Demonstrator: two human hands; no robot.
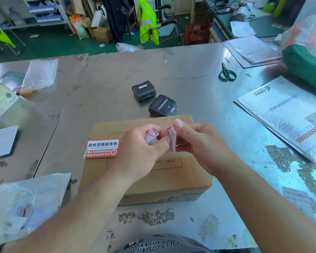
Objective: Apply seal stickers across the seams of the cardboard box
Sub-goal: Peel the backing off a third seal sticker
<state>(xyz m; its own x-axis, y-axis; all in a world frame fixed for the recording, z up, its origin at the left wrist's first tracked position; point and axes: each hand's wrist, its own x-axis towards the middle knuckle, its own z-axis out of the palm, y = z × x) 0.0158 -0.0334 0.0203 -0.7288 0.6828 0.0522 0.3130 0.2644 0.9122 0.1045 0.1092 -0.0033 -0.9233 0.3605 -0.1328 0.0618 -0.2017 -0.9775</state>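
Note:
A brown cardboard box (171,181) lies flat on the steel table in front of me. A red and white seal sticker (102,148) is stuck across the seam at the box's left edge. Above the box, my left hand (140,152) grips a curled strip of sticker backing paper (151,136). My right hand (201,147) pinches a second seal sticker (172,138) between thumb and fingers, its pale back facing me with a red border showing. The two hands are close together over the middle of the box.
Two black handheld printers (162,105) sit just behind the box. Green scissors (227,73) lie at the right rear. A white bubble mailer (288,114) is at right, plastic bags (22,203) at left, papers at the far right.

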